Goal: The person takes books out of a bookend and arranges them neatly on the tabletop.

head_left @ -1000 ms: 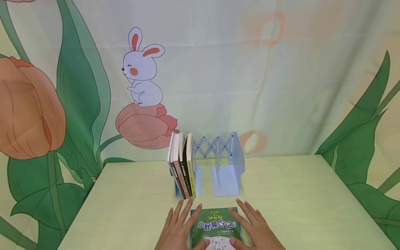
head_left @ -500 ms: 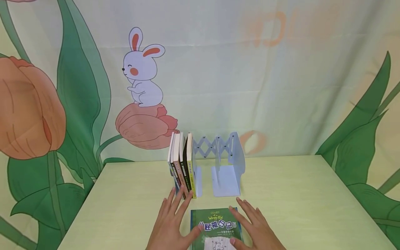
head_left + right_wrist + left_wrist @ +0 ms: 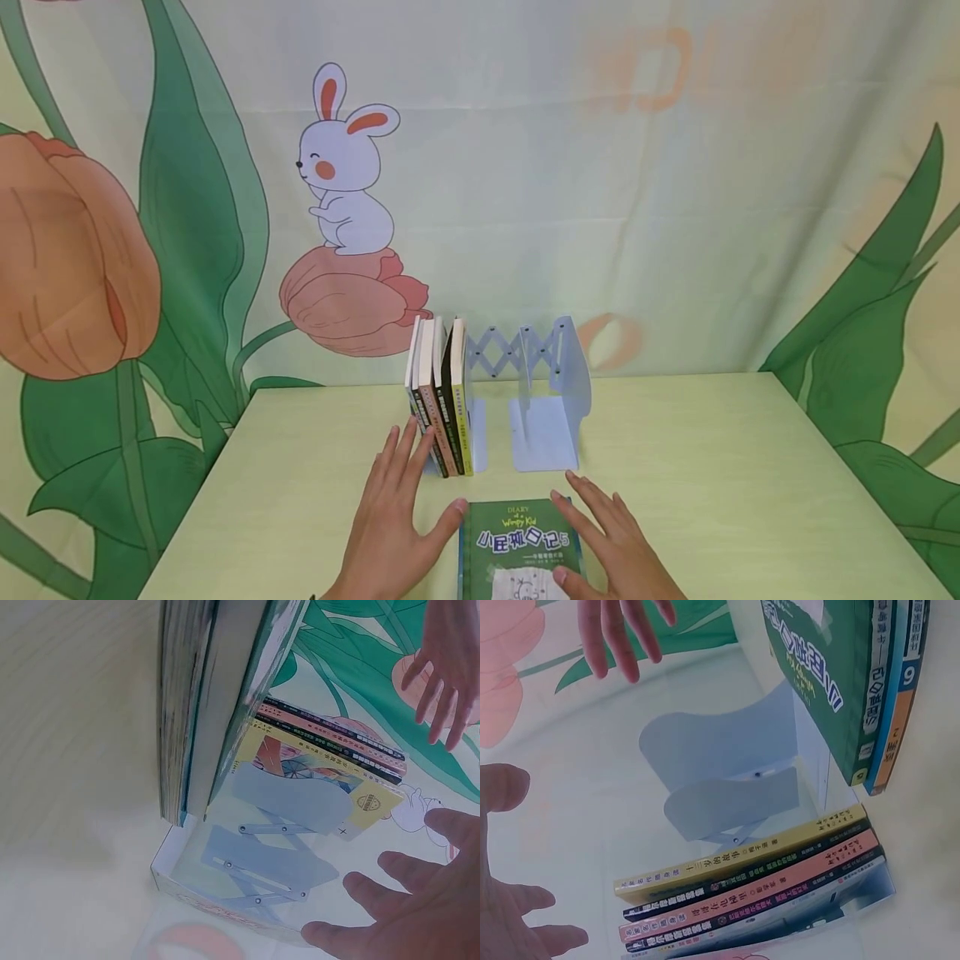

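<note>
In the head view a green "Diary of a Wimpy Kid" book [image 3: 517,533] lies flat at the table's front. The left wrist view shows it stacked on another book with a blue and orange spine [image 3: 900,697]. My left hand [image 3: 397,525], fingers spread and holding nothing, is left of the stack, its fingertips near the upright books in the head view. On the other side my right hand [image 3: 615,546] hovers with fingers extended and holds nothing. Several upright books [image 3: 442,408] lean in the left part of a pale blue expandable book stand [image 3: 577,375].
The pale yellow-green table [image 3: 705,467] extends to both sides of the stand. Behind it hangs a fabric backdrop [image 3: 510,183] printed with a rabbit and tulips.
My left hand has moved left and forward, away from the green book toward the upright books. My right hand stays almost where it was. The books and stand have not moved.
</note>
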